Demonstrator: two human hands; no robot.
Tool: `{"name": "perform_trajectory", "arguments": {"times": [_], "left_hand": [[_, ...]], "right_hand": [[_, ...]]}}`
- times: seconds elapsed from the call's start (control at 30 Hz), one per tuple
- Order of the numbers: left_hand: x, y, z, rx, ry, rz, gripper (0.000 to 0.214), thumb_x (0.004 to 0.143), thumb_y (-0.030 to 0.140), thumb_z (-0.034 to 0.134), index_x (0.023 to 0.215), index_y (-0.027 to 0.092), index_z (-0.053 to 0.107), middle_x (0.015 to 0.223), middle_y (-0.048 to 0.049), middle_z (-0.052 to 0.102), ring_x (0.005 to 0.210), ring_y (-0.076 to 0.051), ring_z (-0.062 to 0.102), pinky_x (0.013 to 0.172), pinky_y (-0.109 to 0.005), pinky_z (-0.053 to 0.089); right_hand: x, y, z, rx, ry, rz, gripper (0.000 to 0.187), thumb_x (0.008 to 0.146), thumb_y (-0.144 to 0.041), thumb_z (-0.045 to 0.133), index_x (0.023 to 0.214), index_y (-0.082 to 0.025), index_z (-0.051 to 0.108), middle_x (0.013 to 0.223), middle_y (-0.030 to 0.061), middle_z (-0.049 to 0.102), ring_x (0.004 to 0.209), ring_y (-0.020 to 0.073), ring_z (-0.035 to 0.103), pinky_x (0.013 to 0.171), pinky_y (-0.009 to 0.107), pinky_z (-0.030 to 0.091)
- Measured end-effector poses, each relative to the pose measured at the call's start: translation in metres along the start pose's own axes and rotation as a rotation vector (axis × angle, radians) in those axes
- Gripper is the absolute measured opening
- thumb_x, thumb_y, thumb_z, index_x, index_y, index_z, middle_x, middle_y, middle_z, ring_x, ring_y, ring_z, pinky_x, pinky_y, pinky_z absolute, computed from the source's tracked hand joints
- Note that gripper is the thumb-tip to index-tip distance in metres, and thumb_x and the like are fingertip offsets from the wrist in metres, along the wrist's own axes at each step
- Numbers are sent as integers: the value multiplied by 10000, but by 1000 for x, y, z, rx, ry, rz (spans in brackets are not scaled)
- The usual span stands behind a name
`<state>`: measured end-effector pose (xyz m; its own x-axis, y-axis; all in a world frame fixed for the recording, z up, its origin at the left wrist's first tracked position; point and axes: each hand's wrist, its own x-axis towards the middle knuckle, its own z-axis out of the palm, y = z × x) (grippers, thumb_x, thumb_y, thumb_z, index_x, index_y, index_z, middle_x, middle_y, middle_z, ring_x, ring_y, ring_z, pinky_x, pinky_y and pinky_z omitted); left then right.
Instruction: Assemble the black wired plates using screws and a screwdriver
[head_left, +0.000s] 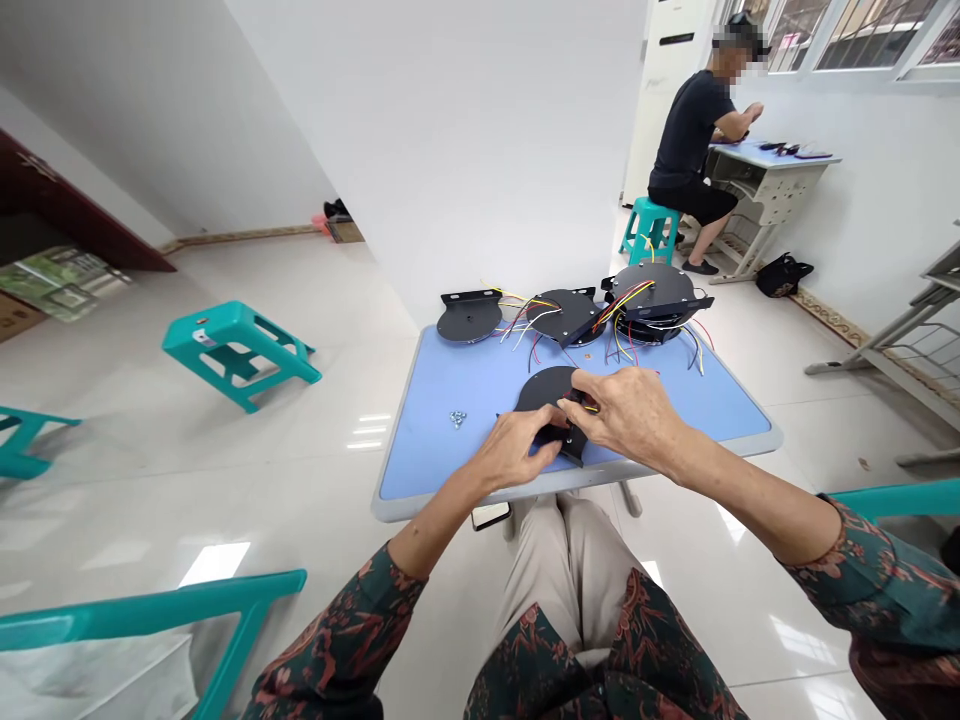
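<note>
left fingers and right fingers grip black metal plate.

room left on desktop, wired plates blocking

Matt black metal plate; smooth blue laminate tabletop; glossy tile floor

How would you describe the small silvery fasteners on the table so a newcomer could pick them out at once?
Find the blue-topped table in front of the seated person's knees. Left of the left hand, on bare blue tabletop, lies a tiny silvery cluster of fasteners. Unlike the black round plates nearby, it trails no coloured wires.
</note>
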<state>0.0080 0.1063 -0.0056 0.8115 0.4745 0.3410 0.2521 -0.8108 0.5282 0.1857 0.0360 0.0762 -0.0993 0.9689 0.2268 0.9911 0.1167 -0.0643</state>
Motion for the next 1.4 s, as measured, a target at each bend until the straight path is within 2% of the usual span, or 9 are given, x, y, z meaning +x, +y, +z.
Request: {"name": "perform_trajectory", "arguments": {"times": [0.17, 0.3, 0.47, 0.6, 0.73, 0.87, 1.03, 1.13, 1.4], "left_hand": [[15, 7, 7, -19, 64, -291, 167, 907, 278, 618, 904, 190, 760, 894, -20, 797, 774, -193, 715, 705, -269, 495], [17, 9, 12, -33, 64, -341, 166, 906, 262, 635, 893, 198, 788, 880, -10, 804, 783, -188, 720, 720, -258, 488], [18, 10, 11, 37, 23, -358, 105, 881, 248, 680, 880, 228, 783, 862, 10, 802, 782, -186, 735, 761, -276, 517], [13, 1, -1, 67, -69, -199, 163, 898, 292, 674, 1033, 243, 751, 1034, 2, 795, 963, -202, 745, 888, -311, 557], [-1, -21, -13, 307, -141, 59, 378, 843, 386, 754, 1170, 207, 691, 1279, -87, 713, 1280, -280, 616, 1093, -449, 485], [-15, -40, -3, 453, -33, 206, 336, 914, 247, 675, 1241, 171, 658, 1280, -118, 708, 1287, -267, 613, 1043, -433, 538], [-21, -44, 16, 552, 101, 301, 311, 959, 221, 590, 1251, 148, 669, 1242, -121, 727, 1219, -273, 660, 994, -434, 578], [-21, -41, 19, 571, 112, 294, 316, 962, 210, 565, 1251, 144, 675, 1227, -134, 731, 1191, -271, 674, 984, -445, 586], [-21, -32, 24, 605, 138, 231, 326, 927, 153, 562, 1229, 162, 684, 1215, -135, 735, 1133, -280, 699, 923, -431, 609]], "right_hand": [[-1, -8, -5, -39, -29, 34, 336, 964, -383, 455, 966, -167, 712, 733, 102, 717, 703, 226, 624, 581, 321, 183], [0, -7, -6, -56, -31, 40, 351, 984, -395, 435, 985, -153, 689, 762, 122, 716, 735, 246, 636, 596, 316, 217], [6, 11, -9, 129, -96, -246, 200, 957, -215, 489, 1080, -149, 632, 931, 79, 720, 778, 180, 622, 626, 286, 289], [10, 18, -11, 81, -121, -312, 156, 949, -164, 507, 982, -144, 658, 987, 86, 717, 776, 164, 620, 615, 292, 279], [11, 16, -18, -17, -193, -336, 166, 965, -237, 551, 1015, -145, 679, 952, 98, 731, 773, 177, 646, 591, 291, 268], [18, 8, -29, -216, -378, -389, 225, 952, -273, 568, 943, -122, 735, 869, 143, 741, 801, 234, 686, 588, 289, 305], [37, -11, -35, -331, -468, -488, 213, 896, -196, 571, 920, -119, 768, 863, 172, 751, 839, 268, 704, 616, 298, 396], [40, -19, -33, -311, -488, -429, 206, 870, -186, 581, 911, -129, 774, 863, 174, 753, 858, 274, 709, 647, 306, 439], [26, -30, -27, -166, -460, 24, 222, 888, -229, 577, 934, -123, 766, 933, 209, 752, 873, 294, 716, 613, 316, 461]]}}
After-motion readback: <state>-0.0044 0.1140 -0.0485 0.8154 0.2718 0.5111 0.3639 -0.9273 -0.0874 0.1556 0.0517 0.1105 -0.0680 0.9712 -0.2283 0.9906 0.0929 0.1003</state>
